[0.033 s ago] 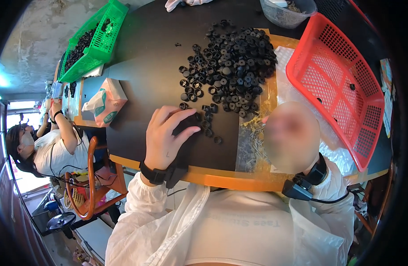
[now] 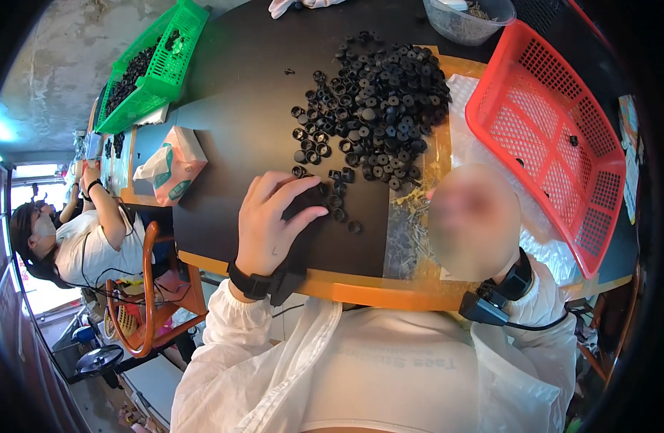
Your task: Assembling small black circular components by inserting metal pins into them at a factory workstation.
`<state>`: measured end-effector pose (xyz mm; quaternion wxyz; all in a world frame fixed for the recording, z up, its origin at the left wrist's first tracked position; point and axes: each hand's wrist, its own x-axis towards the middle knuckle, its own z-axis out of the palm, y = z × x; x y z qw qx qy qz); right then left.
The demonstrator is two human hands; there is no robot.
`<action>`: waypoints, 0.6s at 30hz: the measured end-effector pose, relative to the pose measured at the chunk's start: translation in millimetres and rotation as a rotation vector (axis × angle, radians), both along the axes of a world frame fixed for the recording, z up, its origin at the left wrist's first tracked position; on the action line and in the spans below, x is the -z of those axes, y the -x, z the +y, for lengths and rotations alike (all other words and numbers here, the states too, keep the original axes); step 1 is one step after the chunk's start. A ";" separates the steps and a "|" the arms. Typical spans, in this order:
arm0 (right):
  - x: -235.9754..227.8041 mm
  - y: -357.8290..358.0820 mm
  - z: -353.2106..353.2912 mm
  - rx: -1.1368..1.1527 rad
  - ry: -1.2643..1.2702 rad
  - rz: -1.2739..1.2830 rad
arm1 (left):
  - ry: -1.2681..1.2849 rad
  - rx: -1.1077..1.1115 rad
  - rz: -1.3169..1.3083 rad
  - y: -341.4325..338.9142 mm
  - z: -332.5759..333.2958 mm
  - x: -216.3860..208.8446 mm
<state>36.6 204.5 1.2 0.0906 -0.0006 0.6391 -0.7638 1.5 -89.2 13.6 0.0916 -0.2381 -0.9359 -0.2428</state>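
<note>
My left hand (image 2: 265,225) rests at the near side of the dark table, fingers curled and the thumb opposite them. Between thumb and forefinger tips sits a small black plastic cap (image 2: 318,193), partly covered by the fingers. Loose black caps (image 2: 338,203) lie just beside these fingertips. Beyond them spreads a large pile of round black caps (image 2: 397,101), many with a hole in the middle. My right hand (image 2: 476,224) is over the taped right part of the table; a blur hides its fingers and anything in them. Thin metal pins (image 2: 418,242) lie scattered beside it.
A red plastic basket (image 2: 476,108) with a few black pieces stands at the right. Behind is a clear bowl (image 2: 469,29) of pins. At left are a tissue pack (image 2: 184,169) and a green basket (image 2: 169,72) of black parts. Another person (image 2: 94,245) sits far left.
</note>
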 end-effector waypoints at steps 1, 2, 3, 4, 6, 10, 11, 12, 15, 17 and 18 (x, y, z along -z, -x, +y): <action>1.0 0.7 0.0 -0.006 -0.024 0.019 | 0.001 0.000 -0.003 -1.7 0.4 -0.1; 1.6 0.8 -0.2 -0.007 -0.023 0.015 | -0.035 -0.031 -0.045 -3.8 0.5 0.1; 1.0 0.7 -0.4 -0.017 -0.045 0.028 | -0.071 -0.063 -0.087 -5.7 0.7 0.0; 0.4 0.6 -0.6 -0.027 -0.067 0.040 | -0.071 -0.064 -0.091 -7.6 1.3 0.1; -1.7 -0.3 -1.2 -0.026 -0.070 0.037 | -0.017 -0.100 -0.128 -12.4 2.2 0.8; -1.2 -0.7 -1.8 -0.029 -0.040 0.052 | -0.010 -0.058 -0.137 -13.9 2.3 7.1; -1.7 -0.3 -1.7 -0.031 -0.038 0.049 | -0.009 -0.059 -0.139 -16.5 3.6 2.7; -2.7 0.4 -1.5 -0.059 -0.050 0.046 | -0.090 -0.086 -0.167 -18.7 5.3 -1.7; 2.8 1.1 -8.1 -0.064 -0.035 0.052 | -0.183 0.009 -0.180 -21.6 13.5 -14.1; 9.8 -0.5 -12.0 -0.042 -0.017 0.059 | -0.325 0.074 -0.321 -21.3 31.9 -21.8; 11.5 -2.2 -13.2 -0.075 0.038 0.064 | -0.308 0.151 -0.315 -17.0 39.0 -25.9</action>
